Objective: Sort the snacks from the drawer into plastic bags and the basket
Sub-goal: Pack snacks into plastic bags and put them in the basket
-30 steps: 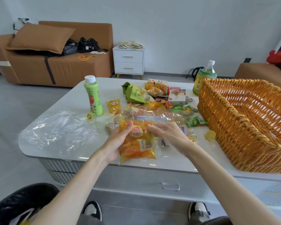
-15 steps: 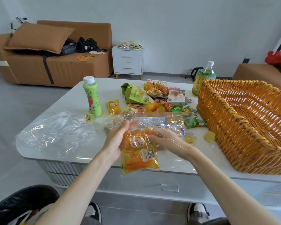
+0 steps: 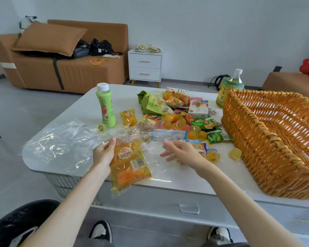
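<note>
One bread packet [image 3: 128, 163] | left fingers [image 3: 111, 143] clamped on its left edge | right fingers [image 3: 168, 154] spread, just beside, not touching

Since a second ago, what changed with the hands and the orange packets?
The right hand let go of the orange bread packets and drew off to the right, fingers spread above the table. The left hand still grips the packets, which slid toward the near edge and now overhang it. The basket, green juice bottle and snack pile stayed put.
</note>
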The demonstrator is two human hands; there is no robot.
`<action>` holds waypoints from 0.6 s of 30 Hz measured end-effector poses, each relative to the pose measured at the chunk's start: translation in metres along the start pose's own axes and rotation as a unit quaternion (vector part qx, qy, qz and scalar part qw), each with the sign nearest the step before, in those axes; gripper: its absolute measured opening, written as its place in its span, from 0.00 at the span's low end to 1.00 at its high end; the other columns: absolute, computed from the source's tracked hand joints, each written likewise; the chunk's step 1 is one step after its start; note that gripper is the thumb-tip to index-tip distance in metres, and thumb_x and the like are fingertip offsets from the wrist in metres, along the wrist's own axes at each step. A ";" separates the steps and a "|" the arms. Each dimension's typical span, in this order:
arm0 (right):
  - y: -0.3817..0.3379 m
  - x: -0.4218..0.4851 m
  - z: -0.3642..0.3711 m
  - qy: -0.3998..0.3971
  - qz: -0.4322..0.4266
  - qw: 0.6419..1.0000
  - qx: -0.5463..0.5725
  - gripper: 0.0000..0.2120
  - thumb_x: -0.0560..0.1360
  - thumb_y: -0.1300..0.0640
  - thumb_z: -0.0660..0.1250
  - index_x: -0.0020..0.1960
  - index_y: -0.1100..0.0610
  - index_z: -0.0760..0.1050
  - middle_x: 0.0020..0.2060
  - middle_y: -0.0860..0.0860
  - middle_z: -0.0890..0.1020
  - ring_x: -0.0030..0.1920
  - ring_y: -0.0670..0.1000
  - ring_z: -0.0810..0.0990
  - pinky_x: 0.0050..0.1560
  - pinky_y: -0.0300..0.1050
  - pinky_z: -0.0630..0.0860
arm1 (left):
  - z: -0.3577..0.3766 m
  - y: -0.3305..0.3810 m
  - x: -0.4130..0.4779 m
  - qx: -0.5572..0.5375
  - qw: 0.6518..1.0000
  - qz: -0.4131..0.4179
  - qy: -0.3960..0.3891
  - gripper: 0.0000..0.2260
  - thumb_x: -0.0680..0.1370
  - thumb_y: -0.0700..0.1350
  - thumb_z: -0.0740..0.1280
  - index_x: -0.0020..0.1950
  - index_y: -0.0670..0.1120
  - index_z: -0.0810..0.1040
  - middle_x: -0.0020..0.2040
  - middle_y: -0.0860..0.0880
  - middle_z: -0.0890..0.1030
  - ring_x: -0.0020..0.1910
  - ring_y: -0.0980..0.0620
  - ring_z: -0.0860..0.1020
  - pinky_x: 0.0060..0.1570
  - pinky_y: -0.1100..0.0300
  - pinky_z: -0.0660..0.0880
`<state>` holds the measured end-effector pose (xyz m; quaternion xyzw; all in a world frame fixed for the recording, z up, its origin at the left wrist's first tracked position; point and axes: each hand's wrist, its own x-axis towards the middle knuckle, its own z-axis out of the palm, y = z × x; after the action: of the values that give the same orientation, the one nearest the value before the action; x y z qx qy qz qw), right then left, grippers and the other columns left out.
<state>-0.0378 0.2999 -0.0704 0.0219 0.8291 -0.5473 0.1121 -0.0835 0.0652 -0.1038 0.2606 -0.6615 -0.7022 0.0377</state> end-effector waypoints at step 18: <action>-0.013 0.054 -0.024 0.277 -0.098 0.941 -0.166 0.10 0.79 0.57 0.62 0.60 0.54 0.75 0.53 0.48 0.80 0.47 0.47 0.78 0.44 0.39 0.75 | 0.013 -0.008 -0.015 0.612 0.655 0.408 -0.173 0.38 0.69 0.76 0.35 0.75 0.64 0.54 0.75 0.50 0.59 0.73 0.42 0.57 0.71 0.33 0.49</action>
<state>-0.0959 0.3116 -0.0613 0.0720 0.9045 -0.3827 -0.1739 -0.0731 0.0841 -0.1072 -0.1978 -0.9758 -0.0850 0.0379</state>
